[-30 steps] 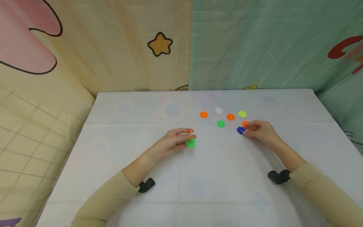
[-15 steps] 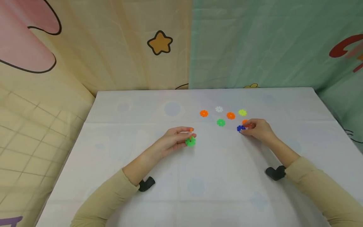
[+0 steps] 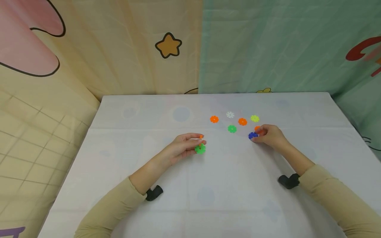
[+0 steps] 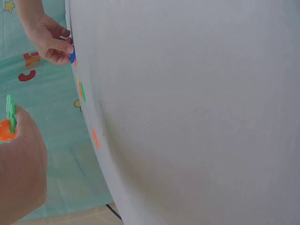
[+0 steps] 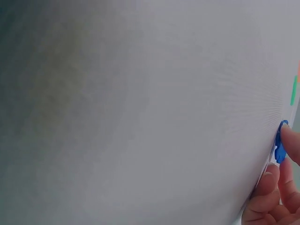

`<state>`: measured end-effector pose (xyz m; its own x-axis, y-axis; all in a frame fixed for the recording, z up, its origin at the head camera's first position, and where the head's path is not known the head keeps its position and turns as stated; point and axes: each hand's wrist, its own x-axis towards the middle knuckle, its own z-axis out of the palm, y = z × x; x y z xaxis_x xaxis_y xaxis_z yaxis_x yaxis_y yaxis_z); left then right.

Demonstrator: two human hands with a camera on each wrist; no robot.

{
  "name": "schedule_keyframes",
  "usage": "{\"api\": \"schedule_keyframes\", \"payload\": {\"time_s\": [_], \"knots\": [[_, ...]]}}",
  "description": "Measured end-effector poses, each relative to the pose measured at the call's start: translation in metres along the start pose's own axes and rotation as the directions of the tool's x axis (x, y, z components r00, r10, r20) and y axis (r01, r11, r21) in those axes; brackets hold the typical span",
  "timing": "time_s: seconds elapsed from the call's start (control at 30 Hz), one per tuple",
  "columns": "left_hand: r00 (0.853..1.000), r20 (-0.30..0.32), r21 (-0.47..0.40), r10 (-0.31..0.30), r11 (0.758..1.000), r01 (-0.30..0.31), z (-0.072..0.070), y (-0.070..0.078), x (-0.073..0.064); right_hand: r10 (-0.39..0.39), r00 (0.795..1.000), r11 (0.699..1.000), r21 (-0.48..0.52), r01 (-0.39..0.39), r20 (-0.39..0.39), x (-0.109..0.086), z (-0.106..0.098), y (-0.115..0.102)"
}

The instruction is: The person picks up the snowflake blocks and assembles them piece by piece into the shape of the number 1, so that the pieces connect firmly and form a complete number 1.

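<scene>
My left hand (image 3: 186, 147) holds a green notched plastic disc (image 3: 200, 148) joined to an orange notched disc (image 3: 201, 136), raised over the table. In the left wrist view the green disc (image 4: 11, 112) stands edge-on against the orange one (image 4: 6, 131). At the right, my right hand (image 3: 271, 136) pinches a blue notched disc (image 3: 252, 135) between thumb and finger at the tabletop. The right wrist view has the thumb lying over the blue disc (image 5: 280, 143). Partly hidden behind those fingers is another orange disc (image 3: 257, 128).
Beyond the right hand lie loose discs on the white cloth-covered table (image 3: 190, 185): two orange (image 3: 214, 119), one white (image 3: 230, 114), one yellow (image 3: 254, 118) and one green (image 3: 232, 129). Printed curtains (image 3: 253, 49) hang along the table's back edge.
My right hand has shifted slightly left, its thumb and finger coming onto the blue disc. The left hand stays in place with its joined discs.
</scene>
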<state>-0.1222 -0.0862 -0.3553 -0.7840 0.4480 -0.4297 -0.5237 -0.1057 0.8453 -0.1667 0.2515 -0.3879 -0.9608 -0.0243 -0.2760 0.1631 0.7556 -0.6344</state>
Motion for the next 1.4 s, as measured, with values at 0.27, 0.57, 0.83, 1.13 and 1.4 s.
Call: {"api": "schedule_keyframes", "payload": {"time_s": [0.27, 0.57, 0.83, 1.13, 1.4], "knots": [[1.0, -0.006, 0.014, 0.004, 1.0, -0.004, 0.0, 0.0, 0.0, -0.043, 0.999, 0.999, 0.022, 0.043, 0.009, -0.001, 0.001, -0.005], [1.0, -0.003, 0.021, 0.008, 1.0, -0.008, 0.0, -0.001, 0.0, -0.095, 0.986, 0.99, 0.113, 0.08, 0.139, 0.002, -0.001, -0.016], [1.0, 0.007, 0.036, 0.007, 0.999, -0.007, 0.001, -0.003, 0.003, -0.163, 0.966, 0.975, 0.184, 0.126, 0.2, 0.001, 0.004, -0.036], [1.0, 0.007, 0.071, 0.003, 0.997, -0.004, 0.007, -0.004, 0.004, -0.261, 0.938, 0.928, 0.326, 0.178, 0.229, -0.008, 0.016, -0.067], [0.999, 0.026, 0.089, 0.019, 0.996, -0.021, 0.008, -0.005, 0.003, -0.324, 0.911, 0.9, 0.38, 0.214, 0.254, -0.016, 0.025, -0.092]]}}
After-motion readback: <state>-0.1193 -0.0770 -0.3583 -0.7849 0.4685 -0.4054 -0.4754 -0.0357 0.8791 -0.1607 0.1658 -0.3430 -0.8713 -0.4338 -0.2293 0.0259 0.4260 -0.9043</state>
